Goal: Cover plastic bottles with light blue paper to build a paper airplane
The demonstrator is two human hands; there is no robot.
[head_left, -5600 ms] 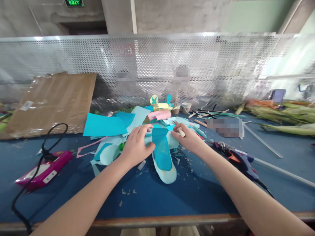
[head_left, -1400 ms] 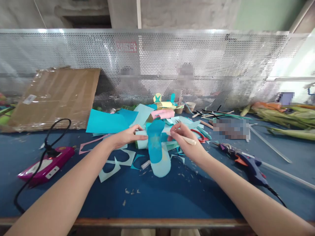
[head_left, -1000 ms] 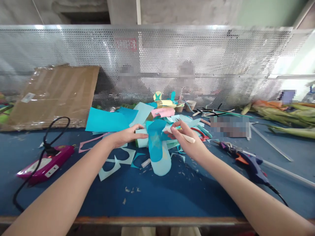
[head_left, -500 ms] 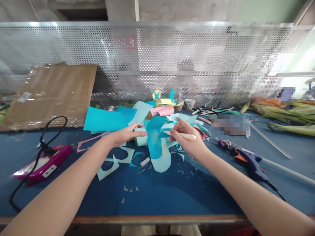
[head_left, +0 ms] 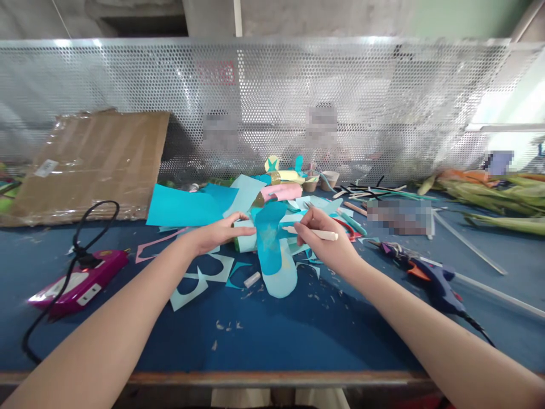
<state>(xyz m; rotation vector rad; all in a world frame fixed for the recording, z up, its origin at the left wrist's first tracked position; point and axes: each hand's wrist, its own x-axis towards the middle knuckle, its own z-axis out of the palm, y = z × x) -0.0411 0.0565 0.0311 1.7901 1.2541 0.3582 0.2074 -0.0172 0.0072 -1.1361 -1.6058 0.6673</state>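
The left hand (head_left: pixel 221 233), thumb and fingers partly closed, holds the end of a pale blue roll (head_left: pixel 246 242), while the right hand (head_left: pixel 321 237) pinches a cream pen (head_left: pixel 326 234) in closed fingers. Between the hands, a bright blue strip (head_left: pixel 269 250) overlaps a pale rounded piece (head_left: pixel 281 281) above the table (head_left: pixel 298 343), its upper end beside the roll.

Blue tabletop (head_left: pixel 272 341) under paper scraps (head_left: pixel 187 299), glue gun (head_left: pixel 434 284), probably husks (head_left: pixel 511 225)

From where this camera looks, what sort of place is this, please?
Probably a craft workshop: a glue gun, paper scraps and a power strip lie on a blue table.
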